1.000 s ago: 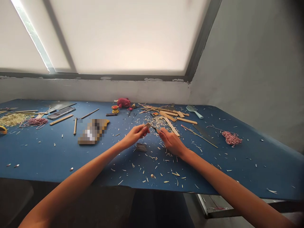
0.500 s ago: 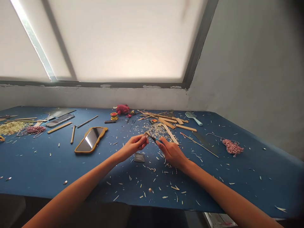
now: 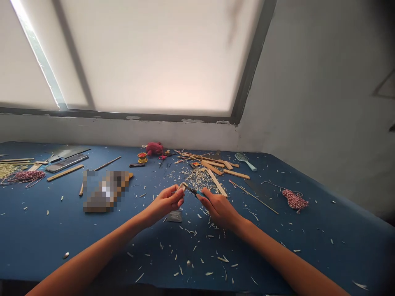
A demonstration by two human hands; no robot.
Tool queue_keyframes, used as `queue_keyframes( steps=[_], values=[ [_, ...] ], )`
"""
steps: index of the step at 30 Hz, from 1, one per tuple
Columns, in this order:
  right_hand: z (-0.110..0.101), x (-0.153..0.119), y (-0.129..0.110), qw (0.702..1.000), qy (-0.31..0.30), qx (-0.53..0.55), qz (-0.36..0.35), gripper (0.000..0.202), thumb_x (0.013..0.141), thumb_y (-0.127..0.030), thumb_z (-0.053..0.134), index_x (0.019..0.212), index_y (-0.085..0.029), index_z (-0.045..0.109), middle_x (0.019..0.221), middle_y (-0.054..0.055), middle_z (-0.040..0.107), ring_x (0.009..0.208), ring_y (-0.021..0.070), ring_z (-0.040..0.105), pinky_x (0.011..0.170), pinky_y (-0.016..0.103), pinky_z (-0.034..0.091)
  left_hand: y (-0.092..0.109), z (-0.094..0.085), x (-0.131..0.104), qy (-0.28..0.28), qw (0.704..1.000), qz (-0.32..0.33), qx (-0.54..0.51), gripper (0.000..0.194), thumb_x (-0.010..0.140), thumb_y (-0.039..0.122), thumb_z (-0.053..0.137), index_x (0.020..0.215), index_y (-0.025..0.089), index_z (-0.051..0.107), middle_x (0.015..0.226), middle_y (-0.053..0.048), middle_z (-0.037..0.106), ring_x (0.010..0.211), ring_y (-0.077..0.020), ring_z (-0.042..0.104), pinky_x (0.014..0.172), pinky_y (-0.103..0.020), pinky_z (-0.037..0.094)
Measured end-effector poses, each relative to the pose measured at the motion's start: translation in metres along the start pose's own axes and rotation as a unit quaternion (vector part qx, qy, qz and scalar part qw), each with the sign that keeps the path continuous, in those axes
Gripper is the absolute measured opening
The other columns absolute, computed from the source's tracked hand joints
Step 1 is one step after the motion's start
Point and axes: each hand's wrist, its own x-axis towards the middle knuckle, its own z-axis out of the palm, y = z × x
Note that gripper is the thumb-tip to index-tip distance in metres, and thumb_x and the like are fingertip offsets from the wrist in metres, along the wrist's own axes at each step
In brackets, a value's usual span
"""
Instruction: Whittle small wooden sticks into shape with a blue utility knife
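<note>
Between the thumb and fingers of my left hand (image 3: 168, 202) is a small pale piece (image 3: 182, 187), perhaps wood; its exact kind is too small to tell. My right hand (image 3: 219, 207) is closed around the blue handles of a pair of pliers (image 3: 193, 190). The dark jaws point left and reach the top of the pale piece; whether they bite on it I cannot make out. Below my left hand lies a small clear plastic bag (image 3: 175, 216). Pale shavings (image 3: 200, 177) are heaped just beyond the hands and scattered around them.
Wooden sticks (image 3: 236, 174) lie behind the shavings, with a light-green hairbrush (image 3: 246, 161) to their right. Red-and-white string (image 3: 294, 200) sits at the right. On the left are a blurred-out yellow-edged object (image 3: 106, 193), a phone (image 3: 67, 163) and more string (image 3: 29, 176). A pink plush toy (image 3: 154, 148) stands near the wall.
The view has tilted and shifted slightly, so the table sits lower and further left. The pliers' jaws now show more plainly against the small piece. Both hands keep their hold.
</note>
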Motion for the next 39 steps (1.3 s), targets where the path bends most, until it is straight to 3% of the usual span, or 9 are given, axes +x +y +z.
queue_keyframes(
  steps=[10,16,22,31,35,39],
  values=[
    [-0.005,-0.002,0.016,0.995,0.002,0.009,-0.097,0.028,0.095,-0.039,0.026,0.088,-0.018,0.043,0.065,-0.002,0.047,0.052,0.0095,0.040,0.052,0.024,0.025,0.001,0.006,-0.003,-0.066,0.987,-0.093,-0.114,0.032,0.084,0.044,0.053,0.072,0.016,0.043,0.051,0.007,0.031,0.047,-0.0052,0.016,0.044,-0.018,0.014],
    [-0.005,0.000,0.025,0.992,0.021,-0.010,-0.128,0.027,0.093,-0.041,0.034,0.084,-0.018,0.043,0.063,-0.003,0.047,0.050,0.0081,0.038,0.050,0.023,0.023,-0.002,0.000,-0.002,-0.097,0.978,-0.123,-0.139,0.030,0.085,0.040,0.053,0.071,0.016,0.045,0.048,0.007,0.031,0.045,-0.0053,0.018,0.043,-0.019,0.014],
    [-0.005,-0.002,0.029,0.979,0.066,-0.037,-0.187,0.041,0.091,-0.054,0.029,0.081,-0.017,0.044,0.061,-0.003,0.045,0.049,0.0073,0.035,0.047,0.023,0.020,-0.004,-0.006,-0.004,-0.152,0.958,-0.162,-0.182,0.024,0.083,0.037,0.058,0.077,0.014,0.051,0.044,0.008,0.032,0.041,-0.0046,0.022,0.040,-0.019,0.015],
    [-0.003,-0.005,0.023,0.981,0.090,-0.049,-0.166,0.051,0.089,-0.061,0.025,0.076,-0.016,0.046,0.060,-0.001,0.048,0.047,0.0070,0.037,0.044,0.022,0.020,-0.002,-0.015,-0.002,-0.197,0.943,-0.173,-0.207,0.025,0.081,0.038,0.059,0.075,0.016,0.051,0.041,0.008,0.034,0.036,-0.0043,0.023,0.040,-0.019,0.018],
    [-0.004,-0.003,0.015,0.985,0.099,-0.057,-0.130,0.045,0.090,-0.056,0.030,0.075,-0.017,0.046,0.060,-0.001,0.050,0.046,0.0074,0.037,0.043,0.022,0.021,-0.004,-0.006,-0.002,-0.145,0.963,-0.158,-0.163,0.028,0.083,0.041,0.055,0.074,0.016,0.047,0.043,0.008,0.034,0.039,-0.0045,0.023,0.042,-0.020,0.017],
    [-0.004,-0.003,0.013,0.989,0.086,-0.068,-0.096,0.035,0.091,-0.048,0.035,0.078,-0.017,0.046,0.061,-0.001,0.052,0.047,0.0083,0.040,0.044,0.022,0.022,-0.005,0.007,-0.008,-0.177,0.962,-0.189,-0.090,0.026,0.085,0.040,0.054,0.078,0.016,0.045,0.049,0.007,0.041,0.042,-0.0046,0.027,0.046,-0.021,0.018]
  ],
)
